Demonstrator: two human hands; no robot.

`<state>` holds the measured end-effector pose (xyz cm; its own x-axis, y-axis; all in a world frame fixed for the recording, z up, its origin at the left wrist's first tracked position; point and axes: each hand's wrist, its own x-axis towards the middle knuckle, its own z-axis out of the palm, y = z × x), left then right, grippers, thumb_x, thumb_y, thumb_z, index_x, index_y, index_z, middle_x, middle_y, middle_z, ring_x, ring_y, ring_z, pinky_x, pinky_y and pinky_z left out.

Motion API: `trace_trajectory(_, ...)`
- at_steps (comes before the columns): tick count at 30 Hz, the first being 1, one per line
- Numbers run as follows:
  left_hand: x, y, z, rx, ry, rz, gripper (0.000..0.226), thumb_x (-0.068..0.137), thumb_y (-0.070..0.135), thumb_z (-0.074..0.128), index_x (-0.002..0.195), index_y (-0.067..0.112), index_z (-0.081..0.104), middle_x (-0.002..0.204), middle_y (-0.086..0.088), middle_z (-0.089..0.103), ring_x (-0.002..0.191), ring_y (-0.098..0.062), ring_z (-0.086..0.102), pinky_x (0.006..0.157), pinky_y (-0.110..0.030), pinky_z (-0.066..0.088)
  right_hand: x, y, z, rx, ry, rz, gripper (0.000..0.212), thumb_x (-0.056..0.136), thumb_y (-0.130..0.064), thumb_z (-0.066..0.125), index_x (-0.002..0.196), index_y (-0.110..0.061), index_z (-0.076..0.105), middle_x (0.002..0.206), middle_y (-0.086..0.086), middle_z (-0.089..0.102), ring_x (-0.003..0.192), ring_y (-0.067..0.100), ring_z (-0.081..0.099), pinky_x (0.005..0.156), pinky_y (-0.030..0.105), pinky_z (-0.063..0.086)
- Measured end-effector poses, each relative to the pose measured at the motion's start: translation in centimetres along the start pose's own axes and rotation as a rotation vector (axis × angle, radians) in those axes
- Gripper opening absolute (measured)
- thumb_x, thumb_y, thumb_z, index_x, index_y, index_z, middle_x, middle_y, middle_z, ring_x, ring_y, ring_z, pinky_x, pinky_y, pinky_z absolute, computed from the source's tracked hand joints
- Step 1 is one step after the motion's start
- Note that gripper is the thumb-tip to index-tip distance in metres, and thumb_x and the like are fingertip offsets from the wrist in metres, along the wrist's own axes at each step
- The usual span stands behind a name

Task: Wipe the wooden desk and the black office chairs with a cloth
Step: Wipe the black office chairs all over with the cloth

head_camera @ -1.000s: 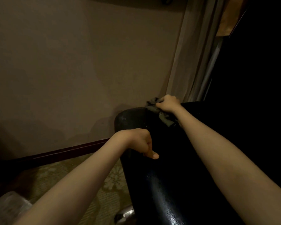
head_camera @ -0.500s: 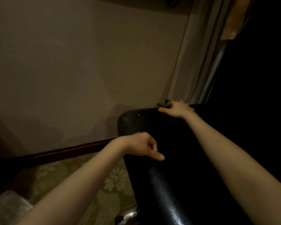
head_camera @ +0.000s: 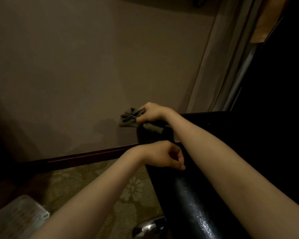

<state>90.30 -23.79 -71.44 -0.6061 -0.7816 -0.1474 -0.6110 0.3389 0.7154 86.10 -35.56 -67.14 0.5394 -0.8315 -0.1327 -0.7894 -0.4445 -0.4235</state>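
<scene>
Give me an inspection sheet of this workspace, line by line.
Surface: black chair, glossy, with shiny specks near the camera.
Job's things: cloth bunched at the chair's top corner; desk not seen.
Clutter: grey metal object at lower left; chrome part beneath the chair.
Grippers: right hand grips the cloth; left hand, fingers curled, against the chair's edge, grip unclear.
Cables: nothing seen.
Surroundings: plain wall, curtain at right, patterned carpet.
</scene>
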Motion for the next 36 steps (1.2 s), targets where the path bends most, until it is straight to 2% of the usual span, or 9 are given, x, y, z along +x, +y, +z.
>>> trace_trajectory(4,-2.4,-2.2,-2.8,0.142,0.103,-0.087,0.015,0.089,0.012,0.058,0.098,0.024,0.06,0.085,0.014,0.057,0.083,-0.004,0.055,0.067,-0.009,0.041,0.3,-1.2,-0.7,0.061,0.147,-0.07,0.052,0.087,-0.026,0.065,0.135,-0.015,0.049,0.131,0.006,0.054,0.115,0.02,0.053,0.086,0.026,0.043)
trace_trajectory(7,-4.2,-4.3,-4.2,0.288,0.155,-0.27,0.024,0.087,0.007,0.053,0.102,0.025,0.06,0.084,0.015,0.053,0.09,-0.01,0.053,0.072,-0.019,0.04,0.3,0.9,-1.6,-0.248,0.35,0.011,0.049,0.088,-0.03,0.062,0.133,-0.015,0.049,0.131,0.011,0.053,0.118,0.03,0.051,0.092,0.037,0.045)
trace_trajectory(11,-5.4,-6.1,-3.8,0.279,0.149,-0.405,0.036,0.086,-0.001,0.042,0.112,0.019,0.057,0.103,0.001,0.057,0.102,-0.019,0.055,0.08,-0.027,0.044,0.8,3.7,0.0,-0.488,0.268,0.214,0.041,0.09,-0.038,0.058,0.119,-0.01,0.055,0.12,0.014,0.057,0.109,0.034,0.055,0.089,0.042,0.048)
trace_trajectory(18,-4.2,-8.4,-4.4,0.124,0.618,-0.486,0.058,0.088,0.016,0.06,0.138,0.014,0.031,0.137,-0.012,0.042,0.118,-0.026,0.048,0.089,-0.031,0.044,0.4,2.5,0.7,-0.447,0.182,-0.01,0.041,0.091,-0.033,0.056,0.127,-0.013,0.054,0.118,0.01,0.06,0.103,0.028,0.058,0.081,0.035,0.05)
trace_trajectory(22,-3.8,-7.3,-4.2,0.294,0.651,-0.442,0.094,0.08,0.038,0.071,0.148,0.021,0.008,0.152,-0.007,0.02,0.136,-0.032,0.029,0.108,-0.048,0.03,-1.4,1.4,1.0,-0.27,0.085,-0.173,0.039,0.087,-0.026,0.061,0.126,-0.02,0.057,0.113,0.004,0.061,0.1,0.021,0.058,0.077,0.027,0.043)
trace_trajectory(26,-4.0,-4.6,-3.2,0.516,0.779,-0.31,0.086,0.077,0.044,0.069,0.144,0.018,0.022,0.148,-0.006,0.031,0.132,-0.029,0.034,0.103,-0.043,0.03,-5.8,0.7,0.5,-0.101,0.106,-0.346,0.043,0.078,-0.022,0.071,0.116,-0.019,0.05,0.11,0.006,0.061,0.101,0.022,0.059,0.085,0.036,0.049)
trace_trajectory(28,-4.6,-2.0,-2.2,0.612,0.872,-0.16,0.064,0.075,0.044,0.069,0.126,0.015,0.042,0.124,-0.006,0.051,0.113,-0.027,0.05,0.087,-0.036,0.039,-9.5,1.0,-0.3,-0.109,0.178,-0.46,0.046,0.073,-0.022,0.075,0.108,-0.017,0.045,0.101,0.004,0.062,0.093,0.02,0.061,0.08,0.04,0.05)
trace_trajectory(33,-5.9,4.4,5.7,0.765,1.087,0.182,0.044,0.065,0.039,0.06,0.096,0.01,0.049,0.088,-0.006,0.054,0.081,-0.02,0.046,0.059,-0.026,0.037,-20.7,4.5,-1.0,-0.141,0.228,-0.631,0.046,0.066,-0.018,0.082,0.099,-0.017,0.051,0.09,-0.01,0.057,0.082,0.001,0.054,0.072,0.01,0.04)
trace_trajectory(36,-4.8,5.6,10.7,0.71,1.043,0.208,0.044,0.065,0.043,0.046,0.098,0.014,0.042,0.088,-0.004,0.053,0.08,-0.013,0.042,0.05,-0.019,0.035,-24.3,7.7,0.6,-0.183,0.197,-0.63,0.046,0.067,-0.029,0.08,0.102,-0.024,0.051,0.093,-0.006,0.058,0.084,0.003,0.054,0.077,0.012,0.043)
